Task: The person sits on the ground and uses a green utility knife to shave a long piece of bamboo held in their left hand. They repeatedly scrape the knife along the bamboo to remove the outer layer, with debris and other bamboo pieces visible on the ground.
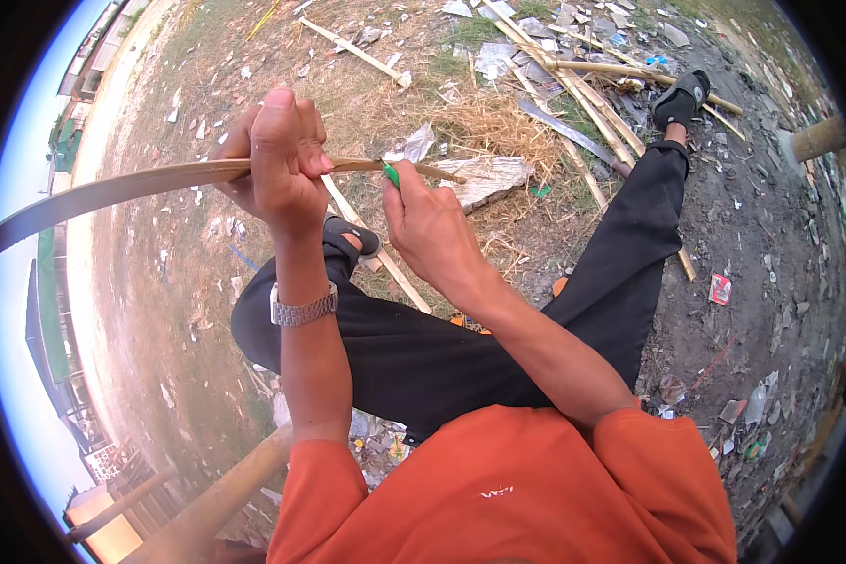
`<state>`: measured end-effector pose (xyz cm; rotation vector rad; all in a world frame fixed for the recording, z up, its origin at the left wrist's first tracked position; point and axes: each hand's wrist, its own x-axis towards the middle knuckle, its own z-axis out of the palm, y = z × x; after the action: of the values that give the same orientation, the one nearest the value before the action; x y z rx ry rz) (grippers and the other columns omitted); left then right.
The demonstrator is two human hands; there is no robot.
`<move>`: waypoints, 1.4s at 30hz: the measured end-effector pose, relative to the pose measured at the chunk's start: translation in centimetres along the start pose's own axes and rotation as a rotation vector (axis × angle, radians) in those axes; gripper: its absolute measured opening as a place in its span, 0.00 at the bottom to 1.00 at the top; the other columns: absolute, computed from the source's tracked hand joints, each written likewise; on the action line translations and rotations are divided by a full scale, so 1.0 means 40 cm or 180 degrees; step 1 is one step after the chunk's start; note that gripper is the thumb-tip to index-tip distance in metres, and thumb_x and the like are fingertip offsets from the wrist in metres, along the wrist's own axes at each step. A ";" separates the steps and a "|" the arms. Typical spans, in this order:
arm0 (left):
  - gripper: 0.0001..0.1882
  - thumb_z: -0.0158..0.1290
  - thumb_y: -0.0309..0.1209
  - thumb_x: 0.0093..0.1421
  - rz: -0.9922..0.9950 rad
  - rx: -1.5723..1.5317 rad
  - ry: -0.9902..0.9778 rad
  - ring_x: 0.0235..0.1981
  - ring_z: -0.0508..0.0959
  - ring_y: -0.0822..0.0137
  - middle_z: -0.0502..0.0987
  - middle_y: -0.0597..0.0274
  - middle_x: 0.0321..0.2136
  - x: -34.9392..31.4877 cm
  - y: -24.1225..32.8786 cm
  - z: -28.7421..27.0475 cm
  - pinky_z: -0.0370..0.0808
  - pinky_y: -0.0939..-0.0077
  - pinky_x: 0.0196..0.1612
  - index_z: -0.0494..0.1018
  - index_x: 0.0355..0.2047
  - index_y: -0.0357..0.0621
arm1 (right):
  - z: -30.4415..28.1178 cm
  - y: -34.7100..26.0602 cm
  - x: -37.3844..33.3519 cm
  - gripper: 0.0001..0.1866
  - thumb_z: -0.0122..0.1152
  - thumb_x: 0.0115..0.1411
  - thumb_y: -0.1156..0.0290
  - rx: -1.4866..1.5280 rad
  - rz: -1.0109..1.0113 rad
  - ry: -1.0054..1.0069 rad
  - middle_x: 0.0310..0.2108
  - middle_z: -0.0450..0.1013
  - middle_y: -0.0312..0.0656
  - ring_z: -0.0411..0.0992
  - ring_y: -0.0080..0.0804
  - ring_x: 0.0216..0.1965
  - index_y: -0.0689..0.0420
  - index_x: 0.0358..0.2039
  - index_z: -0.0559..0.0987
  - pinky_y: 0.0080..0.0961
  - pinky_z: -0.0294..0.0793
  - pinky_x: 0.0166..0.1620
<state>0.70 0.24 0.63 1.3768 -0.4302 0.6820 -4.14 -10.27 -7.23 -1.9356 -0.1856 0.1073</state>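
A long, thin bamboo strip (169,179) runs from the far left edge to just past my right hand, bending downward at its left end. My left hand (277,164) is closed round it, with a metal-banded watch on the wrist. Close to the strip's right end, my right hand (434,226) is closed on a small green-handled tool (391,176), probably a knife, which touches the strip. Its blade is too small to make out. Beyond my right hand, a flat weathered piece of wood (489,180) lies on the ground by dry straw shavings (493,132).
A machete (569,132) lies between my spread legs, near several split bamboo lengths (592,103). Another pale strip (355,52) lies farther left. Bamboo poles (216,493) stand at lower left and at the right edge (821,138). Litter covers the ground.
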 end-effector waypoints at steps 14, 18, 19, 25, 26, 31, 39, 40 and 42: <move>0.19 0.47 0.22 0.58 0.0061 -0.0323 -0.0076 0.05 0.57 0.78 0.55 0.70 0.05 -0.004 -0.003 -0.011 0.53 0.80 0.12 0.62 0.10 0.40 | 0.006 0.040 -0.018 0.11 0.46 0.63 0.67 -0.0157 0.0039 -0.0058 0.20 0.70 0.63 0.71 0.65 0.27 0.63 0.37 0.66 0.54 0.70 0.33; 0.19 0.47 0.22 0.59 0.0073 -0.0423 -0.0062 0.05 0.57 0.78 0.55 0.70 0.05 0.002 -0.013 -0.014 0.53 0.81 0.12 0.62 0.10 0.40 | -0.013 0.050 -0.013 0.11 0.47 0.62 0.67 -0.0400 0.0006 -0.0091 0.19 0.70 0.63 0.71 0.65 0.27 0.63 0.36 0.65 0.54 0.70 0.33; 0.19 0.47 0.22 0.59 0.0039 -0.0447 -0.0039 0.04 0.57 0.78 0.55 0.70 0.05 0.004 -0.016 -0.017 0.53 0.81 0.12 0.62 0.10 0.40 | -0.022 0.027 -0.018 0.11 0.48 0.62 0.68 -0.0321 0.0022 -0.0149 0.19 0.70 0.63 0.71 0.65 0.27 0.63 0.36 0.65 0.54 0.70 0.33; 0.20 0.46 0.22 0.59 0.0166 -0.0383 -0.0225 0.04 0.56 0.78 0.55 0.70 0.05 -0.010 -0.011 -0.011 0.52 0.81 0.10 0.60 0.09 0.41 | -0.028 0.011 -0.041 0.10 0.49 0.61 0.68 -0.0300 0.0155 -0.0148 0.20 0.71 0.61 0.72 0.63 0.27 0.63 0.35 0.65 0.53 0.71 0.32; 0.20 0.46 0.22 0.59 0.0158 -0.0390 -0.0218 0.04 0.56 0.78 0.55 0.70 0.05 -0.005 -0.010 -0.013 0.51 0.81 0.10 0.60 0.09 0.41 | -0.032 0.008 -0.038 0.10 0.49 0.61 0.68 -0.0323 0.0040 -0.0147 0.20 0.71 0.61 0.72 0.63 0.27 0.63 0.35 0.65 0.53 0.70 0.31; 0.21 0.46 0.21 0.59 0.0187 -0.0490 -0.0266 0.04 0.55 0.79 0.54 0.71 0.05 0.002 -0.016 -0.003 0.50 0.82 0.10 0.58 0.09 0.42 | -0.025 0.001 -0.035 0.10 0.49 0.61 0.68 -0.0164 0.0037 -0.0121 0.20 0.71 0.62 0.72 0.64 0.27 0.62 0.36 0.65 0.54 0.70 0.31; 0.22 0.47 0.21 0.59 0.0047 -0.0480 -0.0281 0.05 0.55 0.79 0.57 0.70 0.06 -0.026 -0.003 -0.007 0.50 0.84 0.10 0.58 0.08 0.43 | 0.028 0.169 -0.035 0.10 0.47 0.63 0.67 -0.0681 0.0608 -0.0099 0.21 0.71 0.63 0.73 0.62 0.27 0.62 0.37 0.64 0.53 0.71 0.31; 0.21 0.47 0.22 0.59 0.0039 -0.0407 -0.0160 0.05 0.56 0.80 0.57 0.70 0.06 -0.016 -0.007 0.007 0.51 0.84 0.10 0.59 0.08 0.43 | 0.032 0.165 -0.050 0.10 0.46 0.63 0.67 -0.0661 0.0690 -0.0114 0.21 0.71 0.63 0.73 0.62 0.27 0.62 0.37 0.64 0.53 0.71 0.31; 0.22 0.46 0.22 0.60 0.0042 -0.0267 -0.0049 0.06 0.55 0.79 0.56 0.71 0.06 -0.005 -0.005 0.015 0.50 0.84 0.11 0.57 0.09 0.45 | 0.015 0.145 -0.042 0.10 0.45 0.63 0.67 -0.0537 0.0343 0.0033 0.20 0.70 0.63 0.72 0.63 0.26 0.62 0.37 0.64 0.53 0.70 0.31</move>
<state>0.76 -0.38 0.45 1.3018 -0.4754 0.6576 -5.44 -12.08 -12.87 -2.1141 -0.0852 0.1572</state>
